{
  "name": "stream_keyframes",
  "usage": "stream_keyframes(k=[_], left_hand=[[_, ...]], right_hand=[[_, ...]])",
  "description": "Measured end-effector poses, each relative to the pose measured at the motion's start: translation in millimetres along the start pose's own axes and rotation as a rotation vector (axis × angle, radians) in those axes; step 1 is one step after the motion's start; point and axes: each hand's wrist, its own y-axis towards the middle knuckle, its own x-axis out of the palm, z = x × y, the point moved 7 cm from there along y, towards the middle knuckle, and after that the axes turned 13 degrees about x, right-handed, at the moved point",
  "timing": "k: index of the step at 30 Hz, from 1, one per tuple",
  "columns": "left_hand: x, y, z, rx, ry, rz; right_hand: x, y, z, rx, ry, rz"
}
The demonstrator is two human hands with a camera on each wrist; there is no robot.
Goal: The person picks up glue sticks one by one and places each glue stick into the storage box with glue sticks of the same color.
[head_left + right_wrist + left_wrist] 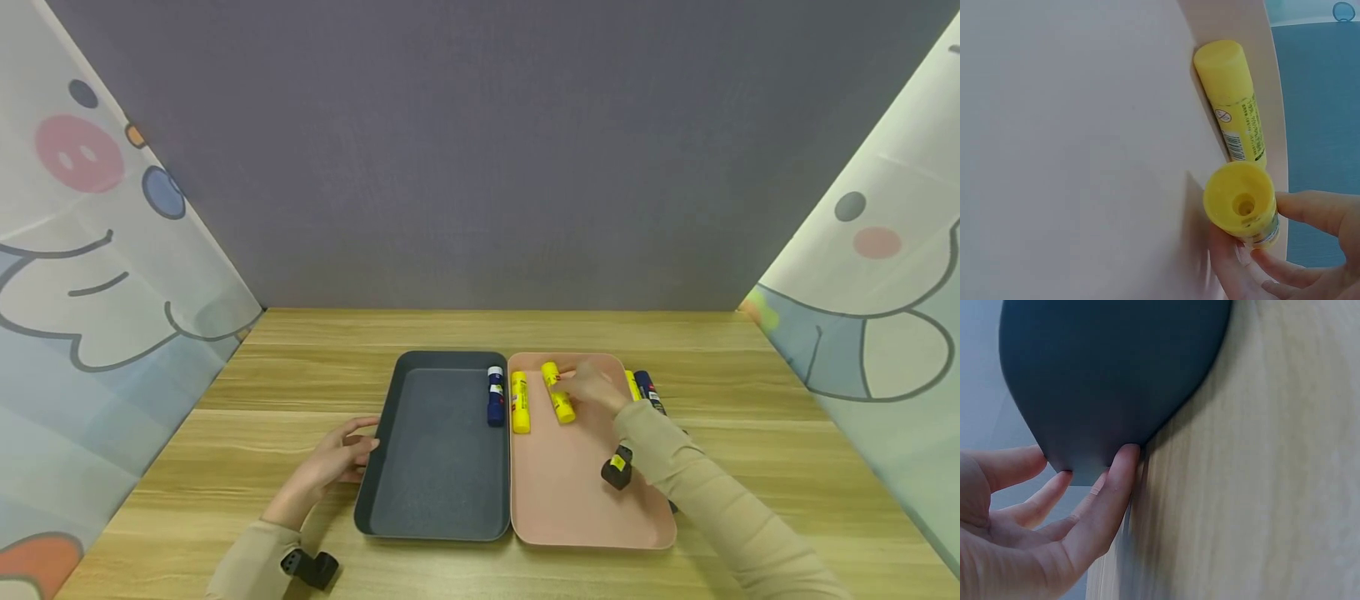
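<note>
Right hand [589, 387] pinching a yellow glue stick [562, 407] over the pink tray [558, 492], a second stick [521, 403] just left of that grip, left hand [333, 458] loose-fingered against the dark tray [435, 475]; apparently a placing step, calling for a level set-down beside its neighbour, then release.

A wooden table [315, 358] carries a dark tray [431, 475] against the left hand [339, 457] and, beside it, a pink tray [555, 492] below the right hand's [589, 387] grip. Right of that grip lie a yellow tube [633, 385] and a blue tube [649, 391]
</note>
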Motion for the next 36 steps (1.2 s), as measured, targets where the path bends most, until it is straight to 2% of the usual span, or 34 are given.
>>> stream_keyframes(k=[8, 12, 20, 29, 36], left_hand=[[0.1, -0.8, 1.4, 0.003, -0.006, 0.0], [0.1, -0.7, 1.2, 0.005, -0.008, 0.0], [-0.2, -0.3, 0.4, 0.006, 0.002, 0.0], [0.3, -0.5, 0.8, 0.008, -0.005, -0.007], [0.2, -0.3, 0.3, 0.003, -0.006, -0.003]], right_hand=[[1.6, 3, 2, 0.06, -0.11, 0.075], [2.7, 5, 2, 0.058, -0.099, 0.088], [4.5, 2, 1, 0.038, -0.02, 0.062], [-3.4, -7, -4, -0.025, 0.016, 0.01], [-9.0, -16, -5, -0.05, -0.003, -0.011]])
